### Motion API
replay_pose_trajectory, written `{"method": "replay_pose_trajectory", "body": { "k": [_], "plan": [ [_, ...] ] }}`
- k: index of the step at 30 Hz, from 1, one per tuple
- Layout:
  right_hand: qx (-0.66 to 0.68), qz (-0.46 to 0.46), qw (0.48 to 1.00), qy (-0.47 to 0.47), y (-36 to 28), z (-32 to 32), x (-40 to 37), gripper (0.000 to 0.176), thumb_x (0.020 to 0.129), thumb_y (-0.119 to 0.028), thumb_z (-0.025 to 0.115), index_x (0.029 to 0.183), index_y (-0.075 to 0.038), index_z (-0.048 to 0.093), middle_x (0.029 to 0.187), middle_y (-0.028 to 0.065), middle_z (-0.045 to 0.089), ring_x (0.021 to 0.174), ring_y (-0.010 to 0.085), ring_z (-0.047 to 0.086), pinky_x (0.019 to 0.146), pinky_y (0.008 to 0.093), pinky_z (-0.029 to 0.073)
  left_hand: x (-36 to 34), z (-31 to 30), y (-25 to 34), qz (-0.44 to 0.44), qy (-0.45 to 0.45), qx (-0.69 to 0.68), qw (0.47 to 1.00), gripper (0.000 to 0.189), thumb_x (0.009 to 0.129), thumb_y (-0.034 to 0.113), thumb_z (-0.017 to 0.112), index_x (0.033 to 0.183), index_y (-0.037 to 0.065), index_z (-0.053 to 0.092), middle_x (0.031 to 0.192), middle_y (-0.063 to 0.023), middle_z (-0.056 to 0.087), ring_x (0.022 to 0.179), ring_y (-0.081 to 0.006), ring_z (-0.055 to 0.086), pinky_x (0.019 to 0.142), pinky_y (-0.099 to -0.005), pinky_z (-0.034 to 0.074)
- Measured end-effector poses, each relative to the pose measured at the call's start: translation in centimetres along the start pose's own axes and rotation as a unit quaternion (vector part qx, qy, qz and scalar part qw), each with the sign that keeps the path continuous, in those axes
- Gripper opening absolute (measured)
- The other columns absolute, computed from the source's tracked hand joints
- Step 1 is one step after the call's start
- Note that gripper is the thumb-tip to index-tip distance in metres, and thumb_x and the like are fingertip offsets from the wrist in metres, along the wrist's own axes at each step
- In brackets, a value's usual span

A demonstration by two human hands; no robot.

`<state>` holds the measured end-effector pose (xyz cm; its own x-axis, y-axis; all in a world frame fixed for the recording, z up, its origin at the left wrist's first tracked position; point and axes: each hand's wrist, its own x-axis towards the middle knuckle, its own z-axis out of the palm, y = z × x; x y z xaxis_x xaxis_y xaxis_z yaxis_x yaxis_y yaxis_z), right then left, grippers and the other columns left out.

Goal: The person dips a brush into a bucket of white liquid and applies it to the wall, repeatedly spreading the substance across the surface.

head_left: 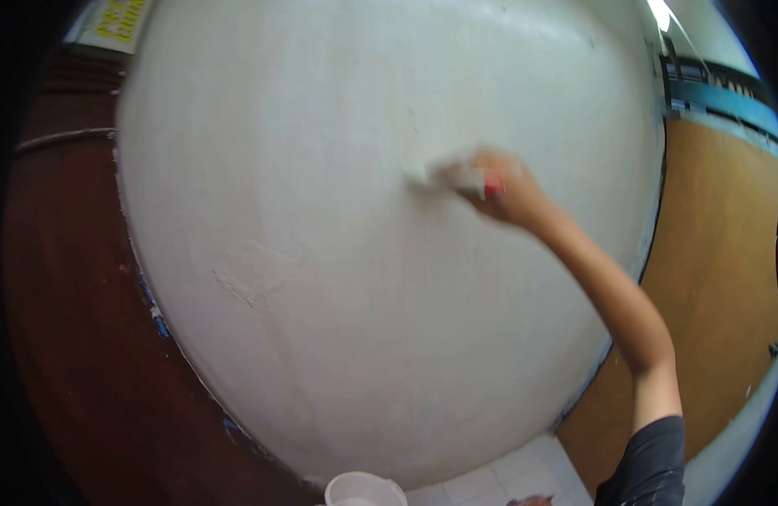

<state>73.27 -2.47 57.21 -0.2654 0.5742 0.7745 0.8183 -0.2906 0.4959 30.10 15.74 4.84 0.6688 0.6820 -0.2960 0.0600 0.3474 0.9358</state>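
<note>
My right hand (498, 190) is raised in front of the white wall (338, 337), fingers closed around a paintbrush (469, 181). Motion smears both the hand and the brush. A red patch shows at the near end of the handle, and the pale bristle end points left, at or against the wall's surface. My left hand is out of view.
A white bucket (364, 487) stands at the bottom on pale floor tiles (507, 474). Dark brown panelling (69, 295) borders the wall at left, an orange-brown panel (718, 253) at right. Rough, peeling patches (241, 291) mark the wall's lower left.
</note>
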Motion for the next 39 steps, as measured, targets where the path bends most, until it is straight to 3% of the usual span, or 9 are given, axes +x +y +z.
{"method": "replay_pose_trajectory", "body": {
  "k": [4, 6, 10, 16, 20, 23, 26, 33, 39],
  "plan": [
    [0.021, 0.104, 0.989, 0.104, -0.1, -2.9, 5.6, 0.022, 0.090, -0.019, 0.068, 0.110, -0.019, 0.075, 0.102, 0.0040, 0.075, 0.093, 0.0272, 0.067, 0.082, 0.0359, 0.053, 0.8, 0.0, -1.1, -0.012, 0.039, 0.007, 0.999, 0.025, 0.084, 0.004, 0.063, 0.107, 0.009, 0.052, 0.100, -0.0056, 0.057, 0.086, -0.0180, 0.060, 0.064, -0.0329, 0.053],
    [-0.044, 0.026, 0.991, 0.127, -0.7, -1.1, 2.8, 0.029, 0.087, -0.014, 0.068, 0.115, -0.018, 0.073, 0.107, 0.0035, 0.074, 0.092, 0.0275, 0.067, 0.083, 0.0364, 0.054, -0.4, 0.6, 0.5, -0.008, 0.024, -0.012, 1.000, 0.026, 0.082, 0.002, 0.063, 0.104, 0.009, 0.053, 0.096, -0.0043, 0.057, 0.081, -0.0164, 0.060, 0.062, -0.0307, 0.053],
    [0.015, 0.026, 0.999, 0.036, -8.9, 4.4, -10.5, 0.045, 0.081, -0.004, 0.066, 0.123, -0.020, 0.069, 0.116, 0.0031, 0.072, 0.096, 0.0243, 0.069, 0.086, 0.0375, 0.055, -1.5, 0.0, -0.5, 0.000, 0.008, -0.020, 1.000, 0.030, 0.081, 0.003, 0.065, 0.109, 0.009, 0.053, 0.098, -0.0050, 0.058, 0.084, -0.0177, 0.061, 0.065, -0.0321, 0.053],
    [0.160, 0.143, 0.961, -0.172, -18.8, 8.6, -25.1, 0.035, 0.084, -0.012, 0.066, 0.117, -0.020, 0.071, 0.109, 0.0031, 0.073, 0.094, 0.0234, 0.069, 0.081, 0.0361, 0.055, -5.5, 2.4, 4.7, -0.033, 0.034, -0.041, 0.998, 0.031, 0.082, 0.003, 0.065, 0.110, 0.010, 0.053, 0.099, -0.0060, 0.058, 0.089, -0.0169, 0.060, 0.067, -0.0317, 0.052],
    [0.140, 0.154, 0.974, -0.089, -14.2, 7.2, -20.2, 0.029, 0.084, -0.009, 0.069, 0.111, -0.018, 0.073, 0.106, 0.0015, 0.074, 0.085, 0.0239, 0.069, 0.078, 0.0351, 0.054, -4.2, 0.2, 1.1, -0.016, 0.038, -0.007, 0.999, 0.023, 0.084, 0.004, 0.063, 0.104, 0.009, 0.053, 0.095, -0.0051, 0.057, 0.082, -0.0156, 0.056, 0.064, -0.0301, 0.047],
    [0.116, 0.172, 0.978, 0.005, -12.6, 5.0, -14.8, 0.030, 0.085, -0.007, 0.070, 0.113, -0.016, 0.073, 0.111, 0.0024, 0.074, 0.088, 0.0248, 0.069, 0.079, 0.0344, 0.054, -3.2, -0.6, 0.0, -0.049, 0.077, 0.011, 0.996, 0.026, 0.077, -0.009, 0.057, 0.096, 0.004, 0.046, 0.090, -0.0083, 0.057, 0.074, -0.0160, 0.064, 0.059, -0.0298, 0.059],
    [0.061, 0.172, 0.982, 0.048, -14.7, 6.5, -16.4, 0.034, 0.084, -0.004, 0.068, 0.116, -0.016, 0.071, 0.114, 0.0032, 0.073, 0.091, 0.0250, 0.070, 0.082, 0.0344, 0.055, -4.1, 1.3, 2.0, -0.072, 0.087, -0.009, 0.994, 0.027, 0.075, -0.008, 0.057, 0.096, 0.004, 0.046, 0.089, -0.0070, 0.055, 0.072, -0.0154, 0.062, 0.056, -0.0290, 0.057],
    [0.128, 0.189, 0.965, -0.131, -29.3, 16.2, -36.6, 0.039, 0.084, -0.009, 0.064, 0.122, -0.018, 0.069, 0.121, -0.0003, 0.070, 0.102, 0.0226, 0.068, 0.088, 0.0355, 0.053, -4.1, -0.4, 0.1, -0.097, 0.094, 0.005, 0.991, 0.028, 0.076, -0.006, 0.059, 0.097, 0.006, 0.047, 0.089, -0.0064, 0.055, 0.072, -0.0157, 0.062, 0.055, -0.0287, 0.055],
    [0.219, 0.236, 0.937, -0.140, -27.9, 16.2, -36.7, 0.038, 0.085, -0.011, 0.066, 0.122, -0.019, 0.069, 0.118, -0.0001, 0.072, 0.099, 0.0249, 0.068, 0.084, 0.0366, 0.053, -4.1, -1.2, -0.6, -0.101, 0.101, 0.028, 0.989, 0.029, 0.075, -0.006, 0.060, 0.097, 0.008, 0.047, 0.088, -0.0040, 0.054, 0.071, -0.0132, 0.059, 0.055, -0.0280, 0.053]
  ]
}}
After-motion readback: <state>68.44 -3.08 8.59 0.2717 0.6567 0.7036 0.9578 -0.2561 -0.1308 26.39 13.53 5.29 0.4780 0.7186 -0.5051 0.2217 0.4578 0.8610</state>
